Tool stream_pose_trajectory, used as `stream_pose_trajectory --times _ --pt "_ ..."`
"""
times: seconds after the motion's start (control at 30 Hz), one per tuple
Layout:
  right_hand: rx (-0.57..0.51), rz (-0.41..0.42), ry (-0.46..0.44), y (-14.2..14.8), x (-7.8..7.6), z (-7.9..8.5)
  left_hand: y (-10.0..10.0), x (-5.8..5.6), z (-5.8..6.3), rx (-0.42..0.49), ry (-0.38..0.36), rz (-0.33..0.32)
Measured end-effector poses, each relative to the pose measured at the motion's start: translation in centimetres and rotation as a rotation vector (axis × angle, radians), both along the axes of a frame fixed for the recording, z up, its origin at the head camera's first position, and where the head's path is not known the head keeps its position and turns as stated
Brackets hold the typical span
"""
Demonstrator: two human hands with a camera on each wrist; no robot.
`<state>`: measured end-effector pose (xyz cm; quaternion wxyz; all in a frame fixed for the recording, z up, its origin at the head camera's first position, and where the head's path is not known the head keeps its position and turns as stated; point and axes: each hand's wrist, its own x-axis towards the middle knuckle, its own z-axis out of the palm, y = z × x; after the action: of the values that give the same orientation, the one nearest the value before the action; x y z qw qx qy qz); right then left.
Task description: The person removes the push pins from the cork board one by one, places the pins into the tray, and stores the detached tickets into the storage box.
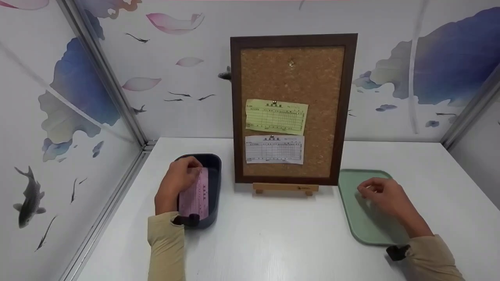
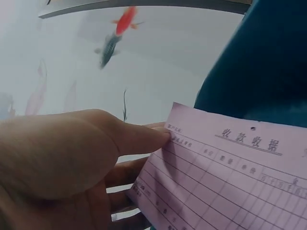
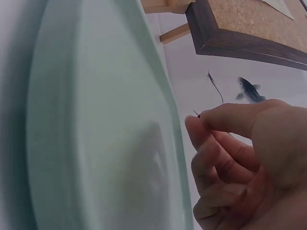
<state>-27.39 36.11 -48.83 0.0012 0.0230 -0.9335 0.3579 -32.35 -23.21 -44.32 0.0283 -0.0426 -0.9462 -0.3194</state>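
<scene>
In the head view my left hand (image 1: 181, 179) pinches a pink receipt slip (image 1: 201, 193) over a dark blue tray (image 1: 213, 162). The left wrist view shows the thumb on one short edge of this printed slip (image 2: 230, 167), with the other fingers behind it. A small hole shows near the slip's heading. My right hand (image 1: 386, 195) is above a green tray (image 1: 351, 218). Between its thumb and index fingertip it pinches a tiny pin (image 3: 196, 113), mostly hidden by the fingers; only a thin point sticks out.
A brown-framed cork board (image 1: 291, 86) stands on a small wooden easel (image 1: 286, 188) between the trays. Pinned to it are a yellow-green slip (image 1: 276, 117) and, just below, a white slip (image 1: 274, 150). Printed wall panels (image 1: 187, 117) enclose the white table (image 1: 273, 242).
</scene>
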Motion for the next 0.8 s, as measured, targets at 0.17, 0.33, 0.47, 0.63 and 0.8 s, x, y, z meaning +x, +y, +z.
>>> stream_pose_trajectory --times 0.17,0.33,0.47,0.63,0.8 --pt "0.009 0.017 0.007 -0.1 0.0 -0.6 0.0 0.1 0.1 -0.003 -0.043 -0.015" --pt "0.017 0.013 -0.004 0.2 0.0 -1.3 0.2 0.2 0.3 0.000 -0.079 -0.018" --pt "0.032 0.005 -0.009 0.5 -0.1 -1.7 0.5 0.2 0.5 0.000 -0.081 -0.016" --pt "0.030 0.003 -0.019 0.5 -0.1 -1.8 0.7 0.2 0.7 0.003 -0.031 -0.041" --pt "0.029 -0.008 -0.032 0.5 -0.1 -1.9 0.8 0.3 0.7 -0.002 0.029 -0.063"
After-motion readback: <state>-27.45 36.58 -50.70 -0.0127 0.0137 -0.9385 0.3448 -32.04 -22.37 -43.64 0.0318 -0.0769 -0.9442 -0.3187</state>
